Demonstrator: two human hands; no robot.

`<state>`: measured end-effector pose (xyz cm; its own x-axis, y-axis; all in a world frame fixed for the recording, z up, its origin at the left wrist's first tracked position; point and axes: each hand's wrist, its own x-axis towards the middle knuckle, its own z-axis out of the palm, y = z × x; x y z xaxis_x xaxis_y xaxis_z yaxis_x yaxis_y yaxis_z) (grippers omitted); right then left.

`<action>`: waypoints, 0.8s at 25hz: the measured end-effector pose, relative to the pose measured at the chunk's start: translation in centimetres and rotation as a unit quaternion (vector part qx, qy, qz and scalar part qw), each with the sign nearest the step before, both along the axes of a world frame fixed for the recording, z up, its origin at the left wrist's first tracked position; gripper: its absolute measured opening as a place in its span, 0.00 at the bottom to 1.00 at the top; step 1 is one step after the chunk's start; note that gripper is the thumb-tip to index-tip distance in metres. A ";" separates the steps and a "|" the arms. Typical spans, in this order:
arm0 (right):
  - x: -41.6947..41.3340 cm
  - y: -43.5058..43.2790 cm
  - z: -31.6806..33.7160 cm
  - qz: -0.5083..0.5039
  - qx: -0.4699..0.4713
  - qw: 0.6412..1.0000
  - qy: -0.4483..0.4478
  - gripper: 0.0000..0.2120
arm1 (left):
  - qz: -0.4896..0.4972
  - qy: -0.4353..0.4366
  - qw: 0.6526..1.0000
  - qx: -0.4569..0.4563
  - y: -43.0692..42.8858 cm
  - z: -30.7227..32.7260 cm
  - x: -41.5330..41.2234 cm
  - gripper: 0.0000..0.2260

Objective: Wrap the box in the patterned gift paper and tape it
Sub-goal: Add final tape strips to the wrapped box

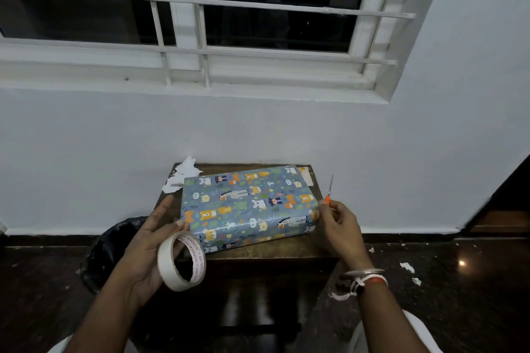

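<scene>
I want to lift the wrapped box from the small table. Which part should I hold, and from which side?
Probably the two short ends, one hand from each side. The wrapped box lies flat on the table, long side toward you, too wide for one hand. The left hand holds the tape roll, the right hand the scissors; put those down first.

Tape roll inner core: seemingly "WONDER 555", repeated.

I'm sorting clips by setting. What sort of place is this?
Probably a room in a home: a small wooden table against a white wall under a barred window, with paper scraps on the dark polished floor.
</scene>
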<state>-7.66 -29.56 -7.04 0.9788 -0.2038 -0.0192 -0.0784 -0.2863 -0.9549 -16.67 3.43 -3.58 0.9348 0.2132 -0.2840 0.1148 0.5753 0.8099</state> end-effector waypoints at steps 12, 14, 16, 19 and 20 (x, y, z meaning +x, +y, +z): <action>4.2 -2.2 -3.3 0.083 -0.389 0.916 0.056 0.15 | -0.003 -0.073 0.997 0.018 -2.3 2.1 2.7 0.21; 5.6 -1.9 -3.1 0.040 -0.357 0.933 0.009 0.15 | -0.014 -0.066 0.998 0.010 -3.0 2.5 4.5 0.23; 7.4 -1.4 -2.6 0.000 -0.335 0.942 -0.032 0.14 | -0.014 -0.055 0.998 -0.010 -3.3 2.3 6.2 0.28; 11.4 -0.4 -2.7 0.001 -0.319 0.947 -0.026 0.16 | -0.022 -0.054 0.998 -0.032 -3.7 2.0 8.6 0.33; 13.0 0.0 -2.8 0.003 -0.322 0.946 -0.031 0.17 | -0.027 -0.059 0.997 -0.029 -4.0 1.9 9.1 0.33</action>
